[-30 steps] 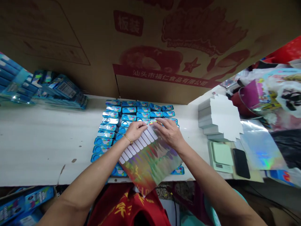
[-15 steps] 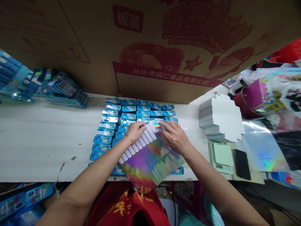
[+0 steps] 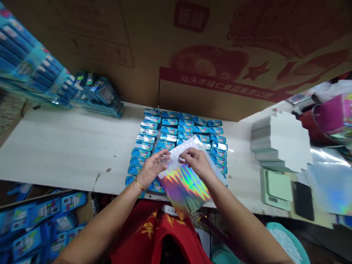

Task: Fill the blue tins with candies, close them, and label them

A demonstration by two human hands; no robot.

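left hand (image 3: 150, 170) has uncurled near right hand (image 3: 197, 161), both at one shiny sheet (image 3: 187, 189).

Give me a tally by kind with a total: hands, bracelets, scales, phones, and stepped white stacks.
Hands: 2, the left hand and the right hand
Bracelet: 1
Scale: 1
Phone: 1
White stack: 1
Total: 6

Left fingers (image 3: 161, 155) spread, right fingers (image 3: 189, 152) curled — both at a rainbow-sheened sheet (image 3: 184, 183) — over rows of blue packs (image 3: 169, 122).
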